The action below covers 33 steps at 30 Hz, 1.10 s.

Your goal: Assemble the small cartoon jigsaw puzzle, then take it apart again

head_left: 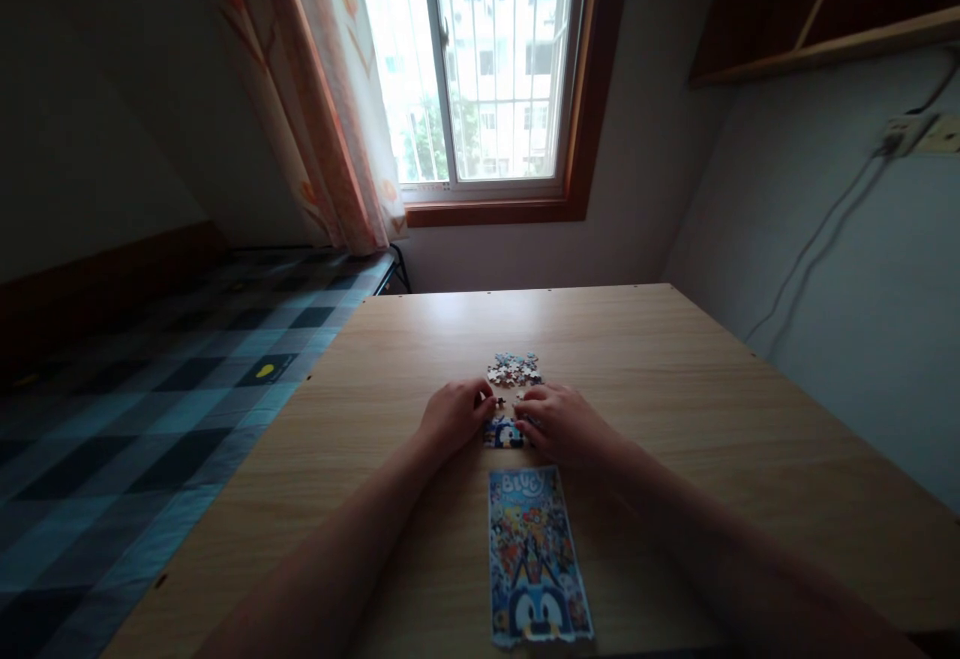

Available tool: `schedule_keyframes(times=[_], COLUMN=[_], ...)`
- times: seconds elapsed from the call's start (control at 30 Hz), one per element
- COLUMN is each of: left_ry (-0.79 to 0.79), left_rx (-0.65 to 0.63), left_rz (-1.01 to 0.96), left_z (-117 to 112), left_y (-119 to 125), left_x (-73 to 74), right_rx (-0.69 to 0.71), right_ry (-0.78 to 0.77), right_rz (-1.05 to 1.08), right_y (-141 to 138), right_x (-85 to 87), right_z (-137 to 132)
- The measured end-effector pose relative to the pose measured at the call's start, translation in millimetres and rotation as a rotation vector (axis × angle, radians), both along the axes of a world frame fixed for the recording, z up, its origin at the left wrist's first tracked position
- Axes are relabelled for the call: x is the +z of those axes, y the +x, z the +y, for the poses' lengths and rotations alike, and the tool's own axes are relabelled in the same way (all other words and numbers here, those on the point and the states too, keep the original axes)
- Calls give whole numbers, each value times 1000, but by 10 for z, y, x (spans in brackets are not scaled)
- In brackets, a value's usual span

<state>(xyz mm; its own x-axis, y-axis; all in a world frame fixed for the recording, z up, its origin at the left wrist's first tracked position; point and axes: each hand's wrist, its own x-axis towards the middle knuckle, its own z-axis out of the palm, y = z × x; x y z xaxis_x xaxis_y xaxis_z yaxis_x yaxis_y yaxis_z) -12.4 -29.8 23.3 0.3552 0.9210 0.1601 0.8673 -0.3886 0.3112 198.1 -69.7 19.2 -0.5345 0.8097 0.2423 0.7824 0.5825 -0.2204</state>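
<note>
A small joined section of jigsaw puzzle (504, 433), showing part of a blue cartoon dog's face, lies flat on the wooden table. My left hand (456, 415) rests at its upper left, thumb and fingers pinched together at a dark puzzle piece (500, 402). On the other side, my right hand (561, 421) is bent over the section's right edge, its thumb and fingers apart and the fingertips partly hidden. Close to those fingertips is a pale loose piece (520, 395). Just beyond both hands sits a pile of loose puzzle pieces (514, 369).
Nearer to me lies a printed picture sheet (534, 554) with many cartoon dogs. The wooden table (360, 529) borders a bed with a checked cover (187, 389) on the left. A cable (806, 239) hangs along the right wall; a window (495, 69) is ahead.
</note>
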Motion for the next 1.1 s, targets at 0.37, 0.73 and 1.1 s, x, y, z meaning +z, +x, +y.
schedule_keyframes(times=[0.37, 0.73, 1.1], left_ry=[26, 53, 79], left_rx=[31, -133, -149], left_rz=[-12, -5, 13], left_z=[1, -30, -16], left_y=[27, 5, 17], left_x=[-20, 3, -22], right_rx=[-131, -120, -126], right_ry=[8, -40, -6], right_rz=[63, 71, 102], right_y=[72, 76, 35], right_x=[-60, -43, -40], right_z=[96, 102, 85])
